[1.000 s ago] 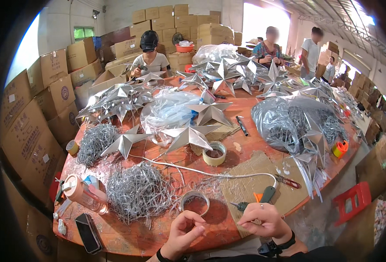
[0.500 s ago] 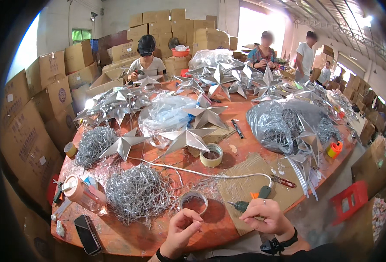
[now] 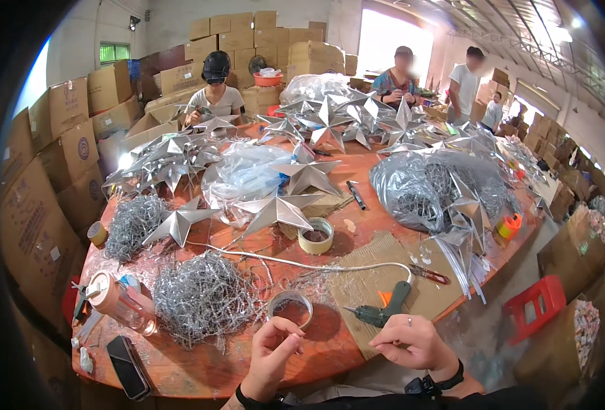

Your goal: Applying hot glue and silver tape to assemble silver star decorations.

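Both hands are above the near table edge, fingers curled in. My left hand (image 3: 272, 357), thumb and index finger pinched, is just in front of a tape roll (image 3: 291, 309); anything in the pinch is too small to make out. My right hand (image 3: 415, 347), with a ring and a black wristband, is bent the same way, its hold also unclear. Beyond it a dark green glue gun (image 3: 383, 309) with an orange trigger lies on a flat cardboard piece (image 3: 357, 273), its white cord running left. A tangled silver tinsel heap (image 3: 203, 297) sits left of my left hand.
Silver stars (image 3: 278, 210) and plastic bags (image 3: 412, 191) cover the table's far part. Another tape roll (image 3: 316, 238), a cutter knife (image 3: 429, 274), a bottle (image 3: 121, 301) and a phone (image 3: 127, 367) lie around. A red stool (image 3: 535, 309) stands right. Several people are across the table.
The whole scene has shifted slightly left in view. My hands are a little farther apart, and the right hand has drawn nearer to me, leaving more of the glue gun visible.
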Demonstrator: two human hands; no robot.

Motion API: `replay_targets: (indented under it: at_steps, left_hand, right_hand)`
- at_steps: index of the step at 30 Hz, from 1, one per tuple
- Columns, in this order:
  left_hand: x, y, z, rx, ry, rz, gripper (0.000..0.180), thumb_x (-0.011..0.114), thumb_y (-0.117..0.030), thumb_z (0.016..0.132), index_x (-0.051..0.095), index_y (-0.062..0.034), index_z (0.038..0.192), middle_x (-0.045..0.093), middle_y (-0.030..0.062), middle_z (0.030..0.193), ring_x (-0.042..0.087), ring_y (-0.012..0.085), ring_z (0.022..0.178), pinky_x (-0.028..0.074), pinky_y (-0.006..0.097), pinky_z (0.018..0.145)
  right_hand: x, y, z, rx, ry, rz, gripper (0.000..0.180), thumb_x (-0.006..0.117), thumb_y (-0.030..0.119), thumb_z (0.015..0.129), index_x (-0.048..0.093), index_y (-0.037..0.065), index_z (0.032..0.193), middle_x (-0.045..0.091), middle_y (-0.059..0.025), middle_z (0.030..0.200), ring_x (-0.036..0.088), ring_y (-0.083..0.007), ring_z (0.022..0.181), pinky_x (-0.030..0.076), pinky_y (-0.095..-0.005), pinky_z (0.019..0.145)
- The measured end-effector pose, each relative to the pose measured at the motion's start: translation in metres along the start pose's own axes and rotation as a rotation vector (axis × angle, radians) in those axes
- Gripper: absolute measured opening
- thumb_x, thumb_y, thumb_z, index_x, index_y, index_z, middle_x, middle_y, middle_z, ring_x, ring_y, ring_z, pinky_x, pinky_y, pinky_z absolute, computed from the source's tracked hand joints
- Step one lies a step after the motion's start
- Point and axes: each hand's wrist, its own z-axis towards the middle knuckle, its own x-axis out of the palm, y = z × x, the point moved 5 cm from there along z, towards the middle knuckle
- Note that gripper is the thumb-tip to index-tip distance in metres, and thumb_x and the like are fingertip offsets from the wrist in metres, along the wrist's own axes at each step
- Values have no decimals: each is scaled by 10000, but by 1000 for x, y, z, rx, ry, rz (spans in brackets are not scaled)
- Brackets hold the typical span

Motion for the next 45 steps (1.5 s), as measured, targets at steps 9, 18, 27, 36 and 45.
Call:
replay_targets:
  at_steps: [9,18,27,36,45]
  left_hand:
    - [3,-2,-4,3,35,39,70,588,-46,903,582,-15,965,596,35,886,577,97,751,469,242,676]
    - [3,-4,-7,43,21,132,54,570,-44,904,554,-18,948,576,52,810,552,118,698,446,245,636]
    - [6,-2,-6,31,58,96,82,599,-55,908,574,-21,979,587,27,896,573,92,758,477,241,673]
    - [13,-6,-6,63,39,139,47,542,-30,915,530,-25,960,567,63,819,539,125,684,434,262,650]
    - [7,-5,-1,93,6,130,45,553,-48,905,520,-31,930,540,59,726,509,137,641,413,268,610]
  right_hand:
    - [-1,3,-10,-86,-44,6,93,702,-4,790,673,24,874,624,-87,713,594,-225,576,447,-301,519]
    - [-9,6,-25,-51,-113,-30,99,704,-11,779,670,22,866,627,-89,711,606,-225,600,459,-310,540]
    - [-1,12,-28,-84,-110,-37,104,705,-12,775,669,24,866,606,-71,681,595,-211,582,444,-302,526]
    - [-18,22,-42,-66,-195,-89,110,700,-18,767,675,23,866,608,-66,682,594,-208,580,442,-300,524]
    - [-67,26,-52,-42,-326,-305,96,674,-12,757,679,29,844,610,-67,683,568,-184,559,431,-271,505]
